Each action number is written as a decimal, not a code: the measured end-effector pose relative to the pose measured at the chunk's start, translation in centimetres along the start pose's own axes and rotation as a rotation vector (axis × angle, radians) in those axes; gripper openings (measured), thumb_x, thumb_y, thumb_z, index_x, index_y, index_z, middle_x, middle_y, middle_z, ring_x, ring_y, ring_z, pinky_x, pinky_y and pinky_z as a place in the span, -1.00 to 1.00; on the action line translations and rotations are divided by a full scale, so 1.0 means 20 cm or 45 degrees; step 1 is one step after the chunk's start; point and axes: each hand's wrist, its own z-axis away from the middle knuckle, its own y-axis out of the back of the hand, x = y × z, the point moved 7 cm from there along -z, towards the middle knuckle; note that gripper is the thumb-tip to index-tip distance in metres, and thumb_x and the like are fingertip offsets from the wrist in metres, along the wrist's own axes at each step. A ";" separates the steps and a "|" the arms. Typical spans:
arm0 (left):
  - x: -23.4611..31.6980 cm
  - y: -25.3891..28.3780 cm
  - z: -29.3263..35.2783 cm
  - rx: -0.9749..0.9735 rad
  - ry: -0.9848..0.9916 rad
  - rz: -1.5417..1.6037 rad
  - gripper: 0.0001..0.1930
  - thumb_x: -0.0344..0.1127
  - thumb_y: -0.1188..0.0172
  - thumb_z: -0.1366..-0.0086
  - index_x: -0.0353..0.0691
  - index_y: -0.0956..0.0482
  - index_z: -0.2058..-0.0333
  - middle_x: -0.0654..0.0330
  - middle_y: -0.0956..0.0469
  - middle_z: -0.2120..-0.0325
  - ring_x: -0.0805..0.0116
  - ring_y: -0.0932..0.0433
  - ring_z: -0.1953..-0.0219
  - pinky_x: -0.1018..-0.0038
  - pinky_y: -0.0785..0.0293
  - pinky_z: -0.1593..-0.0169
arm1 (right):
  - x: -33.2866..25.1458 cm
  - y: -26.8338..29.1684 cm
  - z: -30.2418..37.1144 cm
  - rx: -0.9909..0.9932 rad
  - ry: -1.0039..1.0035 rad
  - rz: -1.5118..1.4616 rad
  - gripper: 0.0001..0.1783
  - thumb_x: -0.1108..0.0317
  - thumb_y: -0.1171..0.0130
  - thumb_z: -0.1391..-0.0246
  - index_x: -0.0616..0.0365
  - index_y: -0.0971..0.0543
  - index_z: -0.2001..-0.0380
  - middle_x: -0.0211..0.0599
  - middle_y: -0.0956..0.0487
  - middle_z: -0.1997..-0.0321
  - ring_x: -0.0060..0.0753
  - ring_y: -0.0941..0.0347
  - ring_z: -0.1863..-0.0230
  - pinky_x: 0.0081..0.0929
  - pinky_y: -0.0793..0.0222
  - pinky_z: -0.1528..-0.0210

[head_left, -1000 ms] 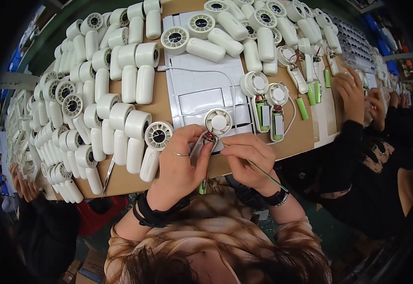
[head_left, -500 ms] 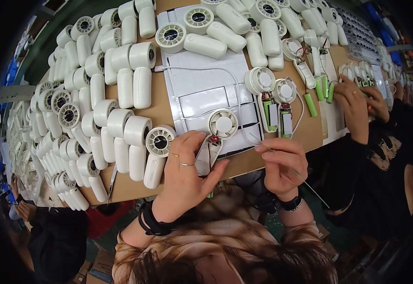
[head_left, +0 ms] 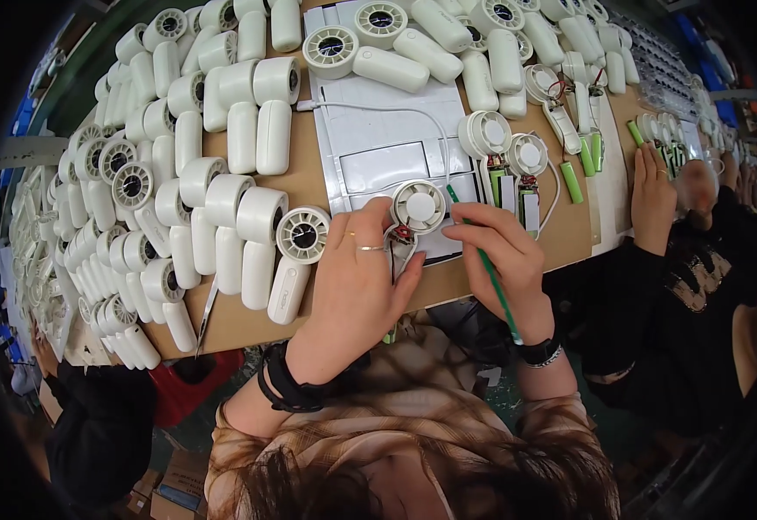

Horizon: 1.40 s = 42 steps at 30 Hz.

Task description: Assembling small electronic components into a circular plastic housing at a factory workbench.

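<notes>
My left hand point(head_left: 344, 269) is closed around an opened white handheld fan point(head_left: 419, 206). The fan's round head points away from me, and red wiring shows in its bared handle; my fingers hide most of that handle. A bit of green peeks out below the hand. In my right hand point(head_left: 509, 256) a thin green stick-shaped tool point(head_left: 493, 279) is pinched, slanting with its upper end beside the fan head. Just right of these lie two more opened fans point(head_left: 487, 134), showing circuit boards and green battery cells.
Rows of assembled white fans point(head_left: 257, 156) fill the table's left side. A white sheet point(head_left: 378, 121) with a white cable point(head_left: 396, 108) across it lies in the middle. Slim metal tweezers or scissors point(head_left: 208, 314) rest at the near edge. A co-worker's hand point(head_left: 652, 191) is at right.
The tool in my right hand has swung steeper, and its upper end is now close beside the fan head. Both hands and the fan sit slightly farther up. The co-worker's hands have shifted.
</notes>
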 end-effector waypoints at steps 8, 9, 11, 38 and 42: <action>0.00 0.05 0.00 0.034 0.056 0.097 -0.40 -0.45 -0.34 -0.01 -0.38 -0.25 -0.02 -0.03 -0.49 0.32 0.00 -0.49 0.29 0.24 -0.44 0.25 | 0.01 -0.02 -0.06 -0.072 -0.003 0.116 -0.72 0.73 -0.01 -0.01 0.25 -0.54 0.21 -0.09 -0.54 0.02 -0.10 -0.54 0.09 -0.38 -0.47 0.12; 0.01 0.07 0.00 0.037 0.113 0.160 -0.40 -0.44 -0.33 -0.01 -0.37 -0.25 -0.02 -0.02 -0.49 0.33 0.01 -0.52 0.31 0.25 -0.45 0.27 | 0.01 -0.03 -0.07 -0.077 -0.036 0.115 -0.70 0.74 0.01 -0.02 0.25 -0.52 0.18 -0.08 -0.53 0.01 -0.09 -0.53 0.07 -0.38 -0.46 0.11; 0.01 0.12 0.00 0.058 0.170 0.218 -0.40 -0.44 -0.32 -0.02 -0.36 -0.24 -0.02 -0.01 -0.50 0.35 0.02 -0.54 0.33 0.25 -0.46 0.29 | 0.02 -0.04 -0.09 -0.085 -0.051 0.111 -0.69 0.74 0.03 -0.04 0.24 -0.51 0.16 -0.07 -0.53 0.00 -0.09 -0.52 0.05 -0.39 -0.46 0.10; -0.05 0.11 0.14 -0.574 0.761 1.785 -0.69 -0.12 -0.12 -0.36 -0.32 -0.52 0.25 0.12 -0.60 0.42 0.46 -0.59 0.47 0.58 -0.52 0.41 | -0.23 -0.20 -0.21 -0.515 -0.487 -1.325 -0.37 0.36 -0.16 -0.13 0.32 -0.26 -0.24 -0.26 -0.51 -0.02 -0.56 -0.44 0.04 -0.57 -0.40 0.03; -0.04 0.15 0.14 -0.517 0.781 1.729 -0.67 -0.11 -0.11 -0.36 -0.32 -0.57 0.29 0.13 -0.61 0.50 0.47 -0.60 0.50 0.58 -0.52 0.41 | -0.25 -0.21 -0.24 -0.561 -0.480 -1.319 -0.34 0.35 -0.20 -0.11 0.32 -0.25 -0.24 -0.26 -0.49 -0.04 -0.49 -0.42 -0.04 -0.50 -0.33 -0.11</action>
